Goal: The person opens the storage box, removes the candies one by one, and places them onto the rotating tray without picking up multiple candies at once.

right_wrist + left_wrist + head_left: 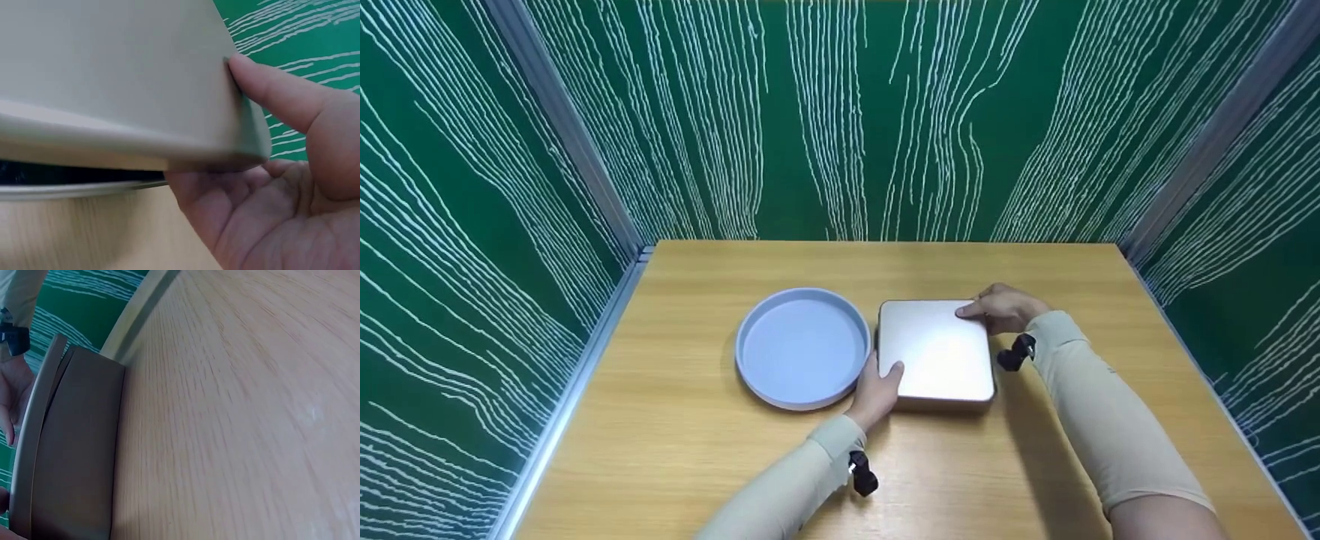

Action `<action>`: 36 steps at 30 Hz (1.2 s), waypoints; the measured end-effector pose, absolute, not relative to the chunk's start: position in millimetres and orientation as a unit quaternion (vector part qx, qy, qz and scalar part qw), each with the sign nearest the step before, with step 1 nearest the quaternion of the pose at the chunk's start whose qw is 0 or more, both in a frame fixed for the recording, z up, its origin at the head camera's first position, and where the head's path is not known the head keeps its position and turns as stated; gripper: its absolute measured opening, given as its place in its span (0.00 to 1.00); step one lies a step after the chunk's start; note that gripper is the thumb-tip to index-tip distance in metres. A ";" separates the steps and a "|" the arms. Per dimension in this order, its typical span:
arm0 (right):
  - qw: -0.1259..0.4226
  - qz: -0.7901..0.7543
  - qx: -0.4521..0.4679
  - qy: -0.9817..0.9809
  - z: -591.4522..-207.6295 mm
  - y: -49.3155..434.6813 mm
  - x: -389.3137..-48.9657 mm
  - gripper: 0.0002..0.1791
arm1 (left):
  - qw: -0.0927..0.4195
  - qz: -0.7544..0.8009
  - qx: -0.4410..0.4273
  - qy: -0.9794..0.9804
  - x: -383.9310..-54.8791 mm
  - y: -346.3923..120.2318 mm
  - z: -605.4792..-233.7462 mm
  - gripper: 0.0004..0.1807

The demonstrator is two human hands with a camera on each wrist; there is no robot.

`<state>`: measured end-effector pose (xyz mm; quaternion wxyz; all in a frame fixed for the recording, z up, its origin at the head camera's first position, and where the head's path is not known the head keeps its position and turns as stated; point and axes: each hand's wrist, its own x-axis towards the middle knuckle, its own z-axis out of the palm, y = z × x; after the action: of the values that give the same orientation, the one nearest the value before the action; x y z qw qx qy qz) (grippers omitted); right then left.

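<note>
A square metal tin with a pale, shiny lid sits right of the table's middle. My right hand grips the lid at its far right corner, thumb on top and fingers under the edge. In the right wrist view a dark gap shows between the raised lid and the tin's rim. My left hand holds the near left side, thumb on the lid and its other fingers mostly hidden. The left wrist view shows the tin's brown side wall and a narrow, wedge-shaped gap below the lid.
A round, shallow blue-grey tray lies just left of the tin, close by my left hand. Both are on a wooden table. Green panels with white wavy lines surround it, joined by metal posts.
</note>
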<state>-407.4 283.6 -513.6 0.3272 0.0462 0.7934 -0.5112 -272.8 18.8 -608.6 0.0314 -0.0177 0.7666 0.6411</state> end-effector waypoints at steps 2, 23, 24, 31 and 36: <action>0.340 -0.537 0.043 0.771 -516.4 286.0 -406.2 0.21 | 0.033 0.641 -0.022 0.766 -271.2 18.8 -606.2 0.39; 0.331 -0.673 -0.001 0.662 -534.4 302.1 -389.2 0.10 | 0.045 0.636 -0.025 0.770 -262.4 13.8 -592.1 0.41; 0.329 -0.674 0.000 0.661 -534.8 302.8 -388.7 0.10 | 0.044 0.638 -0.024 0.768 -262.5 13.5 -592.0 0.40; 0.327 -0.685 -0.006 0.651 -537.0 308.2 -385.8 0.13 | 0.046 0.673 -0.022 0.738 -263.4 11.8 -591.9 0.36; 0.319 -0.705 -0.007 0.634 -534.2 313.0 -382.6 0.16 | 0.046 0.666 -0.013 0.744 -264.1 9.9 -591.3 0.34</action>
<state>-382.6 313.0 -534.2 0.3192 -0.0065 0.6336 -0.7048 -264.1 9.9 -591.3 0.0456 -0.0130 0.7441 0.6664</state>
